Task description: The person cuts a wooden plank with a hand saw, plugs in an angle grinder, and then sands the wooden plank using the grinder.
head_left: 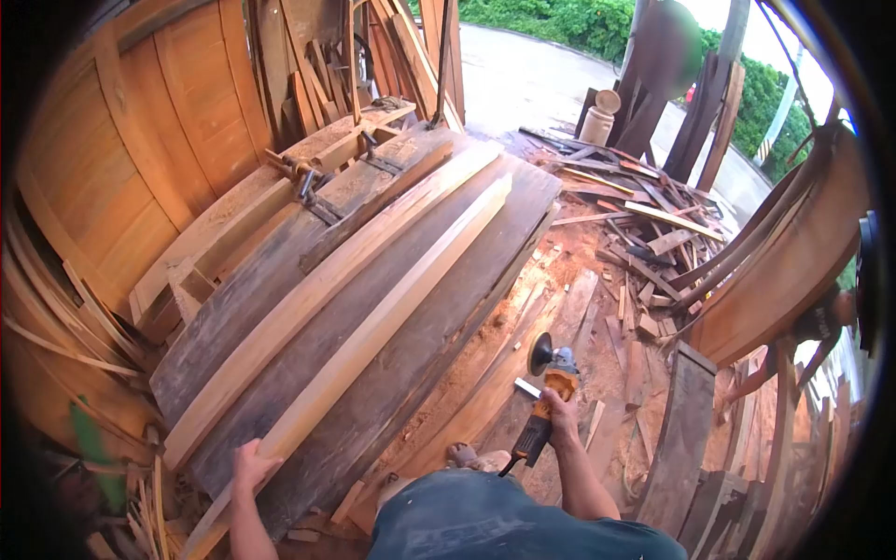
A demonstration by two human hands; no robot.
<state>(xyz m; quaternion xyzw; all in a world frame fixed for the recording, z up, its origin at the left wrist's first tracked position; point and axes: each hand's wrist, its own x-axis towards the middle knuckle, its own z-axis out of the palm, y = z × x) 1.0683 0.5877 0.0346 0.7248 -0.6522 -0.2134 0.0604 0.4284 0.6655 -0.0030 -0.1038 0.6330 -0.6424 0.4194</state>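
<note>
Your right hand is wrapped around the orange-and-black angle grinder; your left hand touches the long, pale wooden beam, whether gripping I can't tell.

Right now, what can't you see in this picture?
All in the head view:
Part of the power tool's grip: covered by the right hand.
The rest of its cord: hidden behind the shirt.
Near end of the wood strip at the left hand: cut off by the bottom edge.
Top of the tall dark shape: smudged by blur.
</note>
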